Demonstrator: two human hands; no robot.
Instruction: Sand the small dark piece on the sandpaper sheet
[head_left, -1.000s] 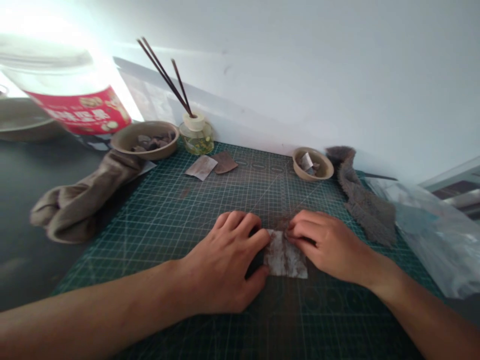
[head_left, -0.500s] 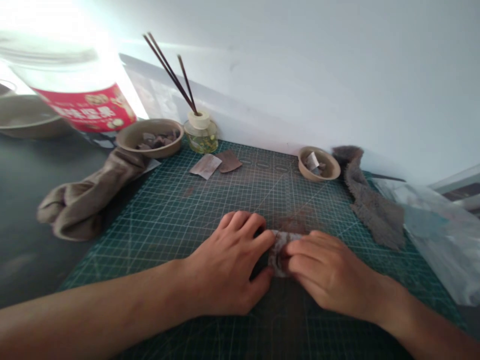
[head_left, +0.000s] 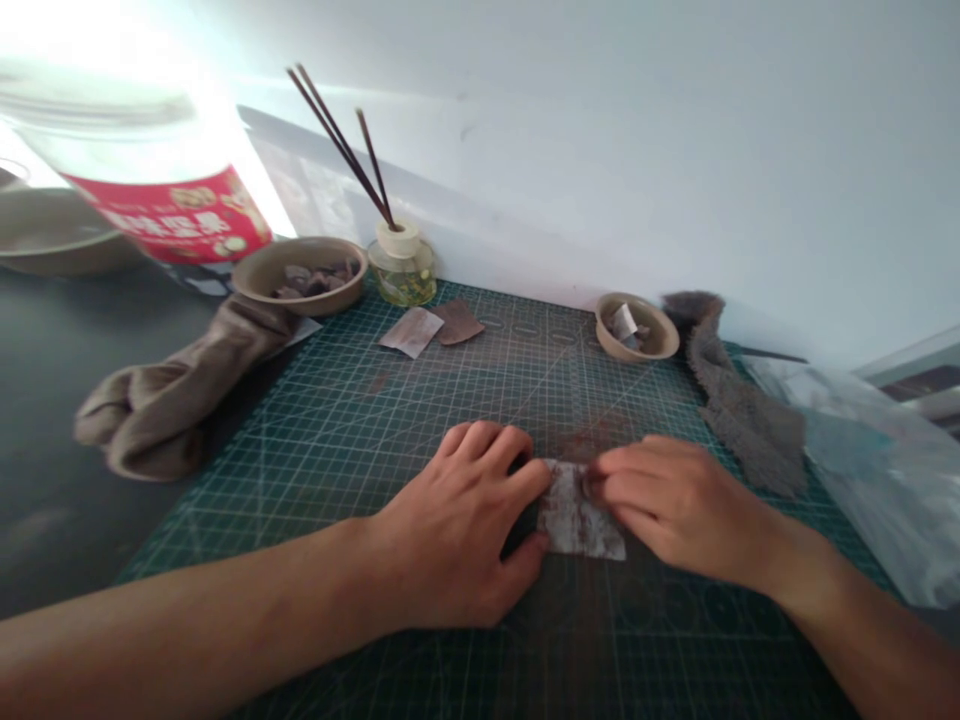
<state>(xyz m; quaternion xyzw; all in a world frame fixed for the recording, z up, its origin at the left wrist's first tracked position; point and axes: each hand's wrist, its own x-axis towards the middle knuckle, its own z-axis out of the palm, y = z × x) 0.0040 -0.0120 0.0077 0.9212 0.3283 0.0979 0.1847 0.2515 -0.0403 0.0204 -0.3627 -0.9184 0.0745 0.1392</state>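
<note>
A whitish-grey square piece (head_left: 579,525) with brown stains lies on the green cutting mat between my hands. My left hand (head_left: 465,530) rests palm down, with its index finger and thumb pinning the piece's left edge; its other fingers are curved on the mat. My right hand (head_left: 667,505) has its fingertips pinched together at the upper right part of the piece. Whatever is between those fingertips is hidden. Brown smudges mark the mat just beyond the piece.
A whitish square (head_left: 412,332) overlaps a brown square (head_left: 457,322) farther back. Two bowls, the left (head_left: 247,280) and the right (head_left: 611,345), hold small scraps. A reed diffuser (head_left: 403,268), a brown cloth (head_left: 180,395), a frayed grey strip (head_left: 750,425) and a plastic bag (head_left: 885,480) lie around.
My right hand has shifted slightly right and up, uncovering more of the stained piece, whose lower right corner now shows flat. My left hand has stayed in place.
</note>
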